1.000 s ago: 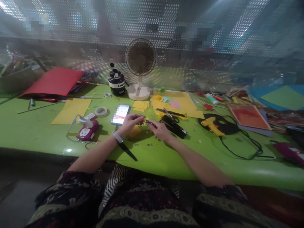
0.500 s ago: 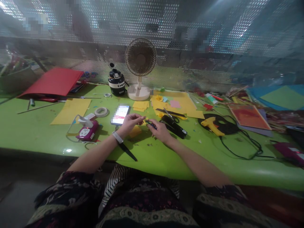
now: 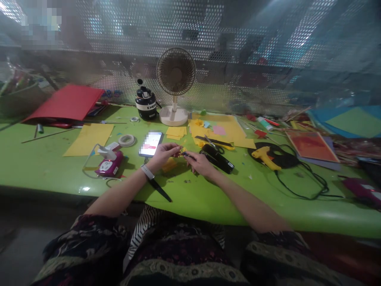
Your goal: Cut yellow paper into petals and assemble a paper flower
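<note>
Over the middle of the green table, my left hand (image 3: 163, 155) pinches a small yellow paper piece (image 3: 183, 150) between thumb and fingertips. Close on its right, my right hand (image 3: 203, 163) is closed around a slim dark blue tool (image 3: 188, 155); its tip meets the yellow piece, and most of it is hidden by my fingers, so its kind is unclear. Below my left hand lies an orange-yellow paper square (image 3: 169, 165). A lit phone (image 3: 151, 143) rests just beyond my left hand. Beside my right hand are a black stapler (image 3: 218, 159) and scissors (image 3: 218, 148).
A white fan (image 3: 175, 115) and a dark bottle (image 3: 146, 104) stand at the back. To the left are a tape roll (image 3: 126, 140) and a purple power strip (image 3: 110, 165). A yellow glue gun (image 3: 266, 157) with a trailing cord lies right, near yellow sheets (image 3: 232, 124).
My right fingers have shifted slightly around the blue tool, which shows less now. My left hand stays nearly in place with the yellow piece.
</note>
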`<state>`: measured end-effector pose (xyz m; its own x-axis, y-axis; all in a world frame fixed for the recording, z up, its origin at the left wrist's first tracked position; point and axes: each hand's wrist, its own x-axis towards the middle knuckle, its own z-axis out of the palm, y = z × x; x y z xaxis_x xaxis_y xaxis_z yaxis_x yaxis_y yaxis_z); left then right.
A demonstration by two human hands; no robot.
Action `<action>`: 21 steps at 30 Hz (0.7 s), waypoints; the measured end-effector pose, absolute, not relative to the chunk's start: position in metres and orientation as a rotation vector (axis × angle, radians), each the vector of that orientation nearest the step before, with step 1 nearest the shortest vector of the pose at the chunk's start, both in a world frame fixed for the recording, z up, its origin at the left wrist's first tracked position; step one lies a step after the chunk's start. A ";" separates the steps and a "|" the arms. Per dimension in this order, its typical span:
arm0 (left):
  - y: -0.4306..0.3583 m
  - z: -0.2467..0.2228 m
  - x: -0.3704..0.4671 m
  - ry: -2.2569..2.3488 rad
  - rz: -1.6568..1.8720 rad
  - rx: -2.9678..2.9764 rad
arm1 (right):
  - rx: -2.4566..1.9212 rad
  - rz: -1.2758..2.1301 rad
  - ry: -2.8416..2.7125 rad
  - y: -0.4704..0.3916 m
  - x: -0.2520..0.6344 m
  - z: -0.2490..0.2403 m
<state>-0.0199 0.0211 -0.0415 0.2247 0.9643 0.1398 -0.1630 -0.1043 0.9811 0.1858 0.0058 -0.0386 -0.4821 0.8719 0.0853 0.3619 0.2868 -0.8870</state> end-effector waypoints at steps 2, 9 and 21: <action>0.022 -0.042 -0.019 0.848 1.184 1.282 | -1.095 1.168 -1.980 0.006 0.186 -0.038; 0.021 -0.042 -0.019 0.874 1.217 1.248 | -1.129 0.936 -2.019 0.004 0.184 -0.037; 0.021 -0.044 -0.019 0.853 1.214 1.272 | -1.176 0.887 -2.063 0.004 0.184 -0.035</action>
<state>-0.0188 0.0212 -0.0437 0.2075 0.9665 0.1510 -0.1855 -0.1127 0.9762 0.1837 0.0038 -0.0348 -0.4297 0.8871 0.1685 0.4880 0.3851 -0.7833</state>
